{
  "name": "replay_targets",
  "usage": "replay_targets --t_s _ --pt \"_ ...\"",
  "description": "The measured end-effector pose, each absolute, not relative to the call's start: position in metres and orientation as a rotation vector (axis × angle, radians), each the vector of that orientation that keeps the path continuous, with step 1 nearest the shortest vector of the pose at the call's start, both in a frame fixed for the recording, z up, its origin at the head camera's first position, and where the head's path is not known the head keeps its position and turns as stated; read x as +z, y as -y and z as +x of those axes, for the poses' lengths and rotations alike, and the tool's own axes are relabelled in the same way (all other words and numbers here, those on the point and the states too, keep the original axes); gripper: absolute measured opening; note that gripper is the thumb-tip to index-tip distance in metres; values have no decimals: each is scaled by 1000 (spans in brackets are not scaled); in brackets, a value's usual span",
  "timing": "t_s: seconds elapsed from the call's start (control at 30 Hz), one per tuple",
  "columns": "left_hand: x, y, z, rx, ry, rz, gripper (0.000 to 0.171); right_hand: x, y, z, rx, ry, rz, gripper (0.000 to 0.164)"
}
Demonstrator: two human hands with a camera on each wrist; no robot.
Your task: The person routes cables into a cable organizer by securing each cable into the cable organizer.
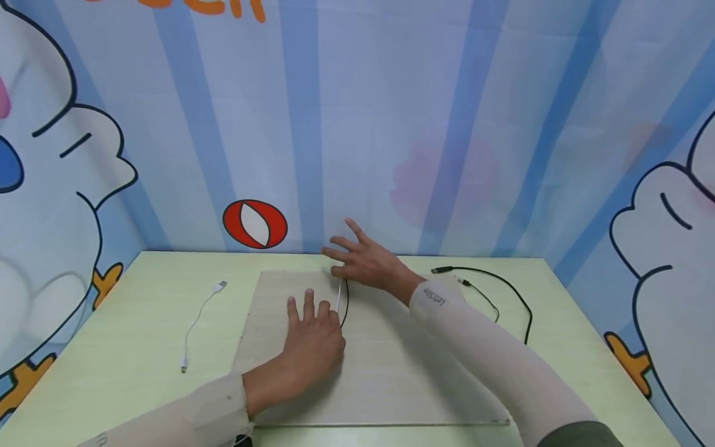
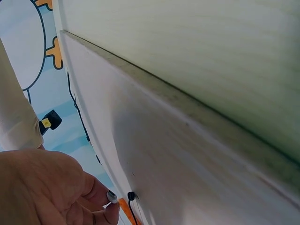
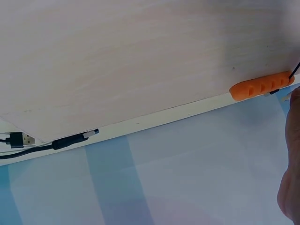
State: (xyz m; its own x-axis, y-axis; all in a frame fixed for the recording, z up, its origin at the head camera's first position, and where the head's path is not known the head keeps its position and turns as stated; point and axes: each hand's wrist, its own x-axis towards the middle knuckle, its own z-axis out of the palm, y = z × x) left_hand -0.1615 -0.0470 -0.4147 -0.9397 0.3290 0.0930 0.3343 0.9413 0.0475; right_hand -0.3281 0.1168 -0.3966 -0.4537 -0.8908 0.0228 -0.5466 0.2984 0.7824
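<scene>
At lower centre, the left hand point(image 1: 313, 352) pinches a slim white strip point(image 1: 339, 296) beside a black cord point(image 1: 347, 302); above it, the right hand point(image 1: 371, 264) spreads its fingers — its sleeve point(image 1: 447, 310) reads "Let's", the rest too small. Orange lettering point(image 1: 211, 7) is cropped, upper left.

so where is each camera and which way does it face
Head: worn on the head, facing forward and down over the board; left hand, right hand, sleeves show.
Left wrist: worn there, facing across the board; left hand and right sleeve show.
Right wrist: worn there, facing board and backdrop; part of right hand shows.
Head and right wrist share the thick black cable.
</scene>
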Motion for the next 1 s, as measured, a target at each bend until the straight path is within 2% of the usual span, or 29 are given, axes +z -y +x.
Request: replay_targets --t_s 0.3,0.83,1.0 --pt "-413 39 -166 -90 3052 -537 43 -396 -124 -329 -948 2106 1286 43" --pt "-410 29 -172 -61 3051 -565 47 -394 -132 -329 -1006 2150 1249 59" --pt "-411 26 -174 -43 3043 -553 45 -393 -131 -330 -1022 2168 1238 58"
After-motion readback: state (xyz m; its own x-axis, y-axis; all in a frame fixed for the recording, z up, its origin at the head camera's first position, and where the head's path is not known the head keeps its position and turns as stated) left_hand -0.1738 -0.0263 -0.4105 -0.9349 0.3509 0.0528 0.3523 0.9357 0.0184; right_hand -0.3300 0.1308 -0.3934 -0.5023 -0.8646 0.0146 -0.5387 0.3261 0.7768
